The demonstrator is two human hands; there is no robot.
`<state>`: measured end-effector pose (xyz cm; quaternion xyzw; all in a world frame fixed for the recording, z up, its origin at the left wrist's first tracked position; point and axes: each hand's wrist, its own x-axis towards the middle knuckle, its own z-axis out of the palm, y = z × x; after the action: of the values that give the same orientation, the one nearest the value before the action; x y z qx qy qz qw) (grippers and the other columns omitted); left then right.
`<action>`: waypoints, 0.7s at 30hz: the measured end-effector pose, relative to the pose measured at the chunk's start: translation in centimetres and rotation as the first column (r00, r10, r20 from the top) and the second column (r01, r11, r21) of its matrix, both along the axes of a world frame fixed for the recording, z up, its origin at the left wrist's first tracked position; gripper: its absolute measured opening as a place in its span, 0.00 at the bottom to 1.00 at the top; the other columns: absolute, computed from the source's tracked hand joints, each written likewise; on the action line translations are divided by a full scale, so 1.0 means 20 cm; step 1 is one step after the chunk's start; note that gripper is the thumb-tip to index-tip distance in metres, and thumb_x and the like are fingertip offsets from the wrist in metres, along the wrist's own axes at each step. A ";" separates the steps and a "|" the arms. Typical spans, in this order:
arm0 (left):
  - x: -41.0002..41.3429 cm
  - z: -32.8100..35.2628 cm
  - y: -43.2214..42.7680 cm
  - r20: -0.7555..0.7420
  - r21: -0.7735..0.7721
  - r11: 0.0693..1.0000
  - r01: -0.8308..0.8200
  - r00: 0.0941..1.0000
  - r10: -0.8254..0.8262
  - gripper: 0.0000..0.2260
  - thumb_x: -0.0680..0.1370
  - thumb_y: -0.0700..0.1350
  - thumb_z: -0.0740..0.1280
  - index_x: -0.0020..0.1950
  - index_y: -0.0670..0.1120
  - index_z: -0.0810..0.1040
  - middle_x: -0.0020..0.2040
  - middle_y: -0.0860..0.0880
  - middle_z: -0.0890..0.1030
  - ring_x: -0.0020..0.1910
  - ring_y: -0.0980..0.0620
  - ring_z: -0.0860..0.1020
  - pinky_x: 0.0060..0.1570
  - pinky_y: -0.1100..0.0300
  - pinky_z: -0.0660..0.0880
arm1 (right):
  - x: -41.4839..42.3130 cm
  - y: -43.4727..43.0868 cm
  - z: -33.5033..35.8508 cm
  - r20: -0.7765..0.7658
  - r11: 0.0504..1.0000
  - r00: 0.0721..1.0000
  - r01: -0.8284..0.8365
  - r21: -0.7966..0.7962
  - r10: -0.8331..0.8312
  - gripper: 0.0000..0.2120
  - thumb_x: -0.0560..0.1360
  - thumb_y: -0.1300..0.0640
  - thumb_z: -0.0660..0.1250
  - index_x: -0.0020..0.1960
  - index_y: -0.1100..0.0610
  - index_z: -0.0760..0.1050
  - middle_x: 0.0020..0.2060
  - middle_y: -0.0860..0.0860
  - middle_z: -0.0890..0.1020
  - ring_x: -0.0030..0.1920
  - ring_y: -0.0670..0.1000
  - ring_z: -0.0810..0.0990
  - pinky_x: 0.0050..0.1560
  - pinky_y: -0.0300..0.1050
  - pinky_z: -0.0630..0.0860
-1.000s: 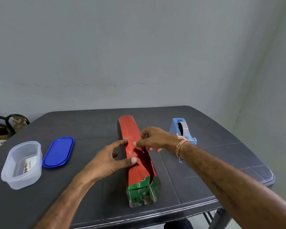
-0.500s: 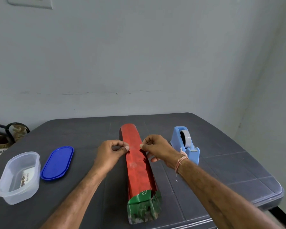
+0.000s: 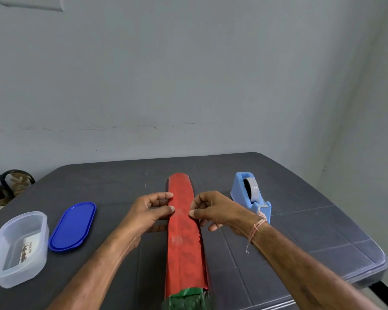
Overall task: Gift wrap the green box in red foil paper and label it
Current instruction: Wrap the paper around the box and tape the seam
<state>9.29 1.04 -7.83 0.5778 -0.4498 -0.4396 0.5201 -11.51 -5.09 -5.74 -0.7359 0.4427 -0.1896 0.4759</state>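
Observation:
The long green box (image 3: 187, 302) lies lengthwise on the dark table (image 3: 300, 231), wrapped in red foil paper (image 3: 184, 260). Only its near end shows green. My left hand (image 3: 148, 212) holds the box's left side, thumb and forefinger tips on the top edge. From the other side, my right hand (image 3: 215, 211) holds the box with curled fingers, its thumb tip on the top. Between the two thumbs a pale strip of clear tape (image 3: 182, 212) lies across the foil seam.
A blue tape dispenser (image 3: 251, 195) stands right of the box, close behind my right wrist. At the left are a blue lid (image 3: 73, 225) and a clear plastic tub (image 3: 16, 249) with a paper label inside. The table's front edge is near the box's green end.
My left hand left the box's side lower down and came up level with the right hand. Both thumbs have spread slightly apart along the tape strip. The view has shifted closer.

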 end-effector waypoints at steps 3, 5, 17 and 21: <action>0.01 -0.01 -0.03 0.065 -0.039 0.999 -0.029 0.997 0.031 0.07 0.78 0.41 0.73 0.54 0.50 0.87 0.49 0.48 0.88 0.45 0.50 0.86 0.50 0.46 0.83 | 0.00 0.00 0.00 0.030 1.000 1.000 -0.005 0.007 0.005 0.10 0.77 0.55 0.73 0.57 0.55 0.78 0.40 0.47 0.79 0.40 0.44 0.79 0.38 0.41 0.80; 0.01 0.01 -0.06 0.088 -0.037 0.999 -0.035 0.995 0.038 0.06 0.78 0.42 0.73 0.52 0.49 0.88 0.47 0.48 0.88 0.45 0.49 0.86 0.53 0.41 0.82 | 0.00 0.00 0.00 0.055 1.000 0.998 -0.008 0.014 0.007 0.13 0.76 0.56 0.74 0.59 0.53 0.77 0.41 0.49 0.76 0.42 0.45 0.79 0.39 0.41 0.80; 0.02 -0.01 -0.11 -0.028 0.019 0.998 0.065 0.998 -0.064 0.12 0.79 0.41 0.72 0.59 0.54 0.85 0.53 0.51 0.85 0.42 0.60 0.84 0.35 0.61 0.81 | -0.25 0.01 -0.09 0.306 0.770 0.840 0.537 -0.345 -0.448 0.11 0.75 0.51 0.75 0.57 0.48 0.80 0.48 0.45 0.80 0.45 0.47 0.81 0.43 0.37 0.77; 0.01 0.01 -0.11 -0.023 0.021 0.996 0.084 0.996 -0.083 0.15 0.80 0.40 0.70 0.64 0.53 0.82 0.56 0.52 0.81 0.47 0.58 0.80 0.30 0.68 0.78 | -0.55 -0.13 -0.10 0.013 0.546 0.618 0.705 -0.452 -0.786 0.18 0.77 0.45 0.69 0.58 0.58 0.82 0.55 0.54 0.81 0.53 0.58 0.81 0.57 0.56 0.80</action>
<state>9.53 -1.07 -7.68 0.5593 -0.4631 -0.4721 0.4999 -22.58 -7.78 -7.75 -0.5733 0.7063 -0.3920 0.1368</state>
